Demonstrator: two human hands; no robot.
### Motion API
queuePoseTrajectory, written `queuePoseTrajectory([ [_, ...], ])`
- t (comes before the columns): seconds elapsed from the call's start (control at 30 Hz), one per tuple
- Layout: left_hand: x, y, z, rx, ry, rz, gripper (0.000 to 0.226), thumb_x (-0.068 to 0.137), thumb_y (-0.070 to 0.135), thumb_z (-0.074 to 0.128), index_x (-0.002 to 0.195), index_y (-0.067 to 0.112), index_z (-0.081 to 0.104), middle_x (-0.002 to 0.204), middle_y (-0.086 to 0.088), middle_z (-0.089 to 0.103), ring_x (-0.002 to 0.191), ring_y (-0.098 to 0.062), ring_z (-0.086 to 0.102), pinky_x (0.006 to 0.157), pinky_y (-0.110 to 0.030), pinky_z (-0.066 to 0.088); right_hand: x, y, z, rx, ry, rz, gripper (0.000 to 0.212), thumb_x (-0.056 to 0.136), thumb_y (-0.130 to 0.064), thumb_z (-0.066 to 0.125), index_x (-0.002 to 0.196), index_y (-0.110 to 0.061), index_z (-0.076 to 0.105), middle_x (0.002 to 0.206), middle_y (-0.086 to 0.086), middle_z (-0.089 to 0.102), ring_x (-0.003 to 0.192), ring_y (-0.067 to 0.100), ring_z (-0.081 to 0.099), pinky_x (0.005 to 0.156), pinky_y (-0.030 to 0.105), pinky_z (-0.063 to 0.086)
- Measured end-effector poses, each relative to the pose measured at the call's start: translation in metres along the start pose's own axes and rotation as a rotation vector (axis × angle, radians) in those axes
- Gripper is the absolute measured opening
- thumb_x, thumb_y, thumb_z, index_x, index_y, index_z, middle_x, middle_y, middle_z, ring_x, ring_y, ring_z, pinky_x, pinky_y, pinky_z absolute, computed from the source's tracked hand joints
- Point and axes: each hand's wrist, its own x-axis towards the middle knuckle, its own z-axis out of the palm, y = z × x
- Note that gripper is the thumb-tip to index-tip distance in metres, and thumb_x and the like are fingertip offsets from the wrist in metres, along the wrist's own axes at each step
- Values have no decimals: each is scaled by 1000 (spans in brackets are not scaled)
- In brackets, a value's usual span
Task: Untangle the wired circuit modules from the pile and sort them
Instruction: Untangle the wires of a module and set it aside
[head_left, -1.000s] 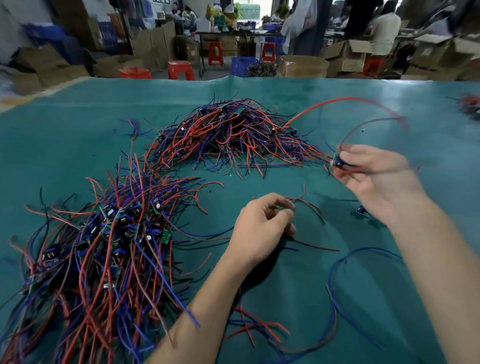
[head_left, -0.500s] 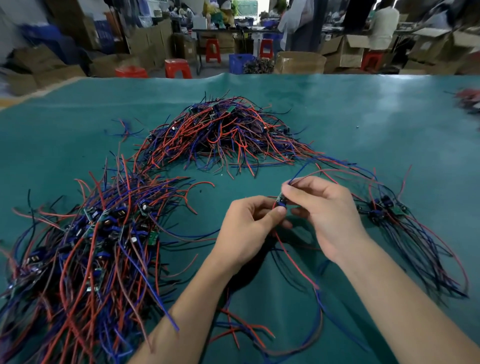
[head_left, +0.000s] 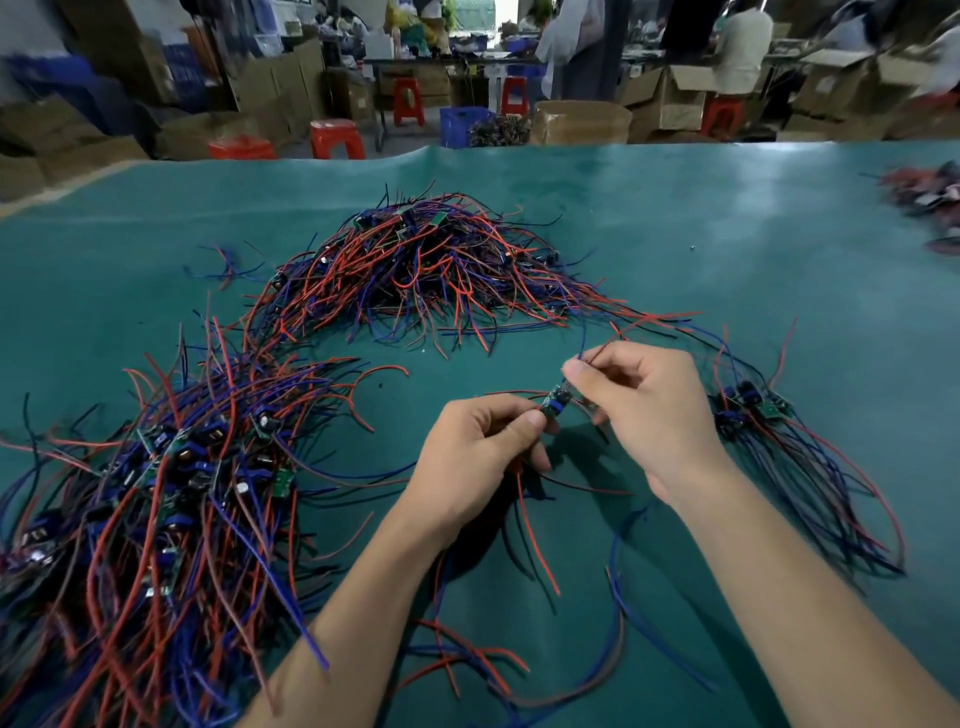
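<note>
Risk: wires trailing from the module (head_left: 556, 402) look snagged in loose strands on the bench (head_left: 727, 218); a hard tug could drag others along or strain a joint. Left hand (head_left: 478, 452) pinches the module's lower end, right hand (head_left: 649, 410) pinches its upper wires, both raised mid-bench between far pile (head_left: 426, 265) and left pile (head_left: 156, 493).

Piles (head_left: 156, 493) left, (head_left: 426, 270) behind; sorted bundle (head_left: 779, 441) right, prob.
</note>
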Motion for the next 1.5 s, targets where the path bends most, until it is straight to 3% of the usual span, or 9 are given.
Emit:
queuePoseTrajectory([
  [0.13, 0, 0, 1, -16, -18, -12, 19, 97, 22, 62, 88, 11, 75, 64, -2, 69, 48, -4, 43, 49, -14, 33, 8, 0, -15, -17, 172, -24, 25, 89, -13, 77, 66, -18, 69, 55, -10, 61, 52, 10, 51, 49, 24, 46],
  [0.3, -1, 1, 3, 12, -40, -23, 19, 96, 23, 62, 87, 14, 75, 64, -1, 70, 55, -10, 48, 54, -19, 37, 17, -2, -37, 131, 318, 27, 27, 93, -7, 71, 69, -16, 65, 61, 0, 57, 47, 7, 50, 51, 20, 48],
  [0.4, -2, 3, 5, 4, -35, -27, 19, 97, 20, 62, 85, 11, 75, 66, -3, 72, 61, -15, 52, 60, -26, 39, 18, -8, -49, 470, 386, 139, 24, 95, -3, 68, 72, -9, 64, 62, 3, 58, 51, 8, 55, 60, 21, 54],
  [0.53, -1, 6, 4, -84, 77, -11, 20, 99, 10, 58, 86, 5, 72, 71, -6, 74, 61, -8, 60, 64, -17, 47, 20, -17, -62, 910, 560, 272, 17, 95, -2, 67, 80, -7, 63, 59, -1, 67, 58, 8, 65, 68, 19, 57],
  [0.6, 0, 7, 4, -156, 128, -27, 19, 99, 8, 56, 89, 4, 71, 75, -8, 75, 59, -9, 60, 61, -16, 49, 17, -20, -54, 874, 492, 329, 16, 97, -6, 65, 81, -6, 64, 60, 1, 67, 58, 11, 65, 62, 20, 57],
  [0.77, -3, 9, 4, -241, 137, -23, 17, 98, 8, 59, 87, 8, 72, 75, -6, 75, 60, -11, 60, 59, -18, 50, -2, -20, -13, 285, -106, 279, 18, 91, -18, 75, 100, -3, 71, 82, 9, 73, 71, 17, 70, 59, 28, 58],
  [1.0, -3, 9, 3, -166, 90, -7, 15, 94, 10, 65, 84, 6, 75, 62, -3, 68, 54, -8, 52, 50, -13, 37, -11, -15, 0, 315, -252, 159, 32, 88, -11, 77, 117, -18, 66, 89, 9, 79, 90, 19, 73, 69, 27, 58],
  [1.2, -2, 9, 2, -100, 82, -39, 17, 93, 19, 68, 80, 12, 77, 57, -2, 61, 57, -15, 48, 50, -17, 35, -11, -14, 3, 192, -106, -1, 17, 83, -9, 82, 94, -17, 72, 84, 4, 80, 77, 13, 73, 81, 32, 56],
  [1.5, -4, 11, 3, -62, -13, -65, 16, 92, 15, 68, 79, 10, 77, 56, 2, 64, 50, -5, 52, 48, -10, 38, 6, -41, -35, 373, 393, -187, 19, 88, 2, 74, 86, -16, 69, 74, -6, 76, 76, 16, 71, 76, 31, 56],
])
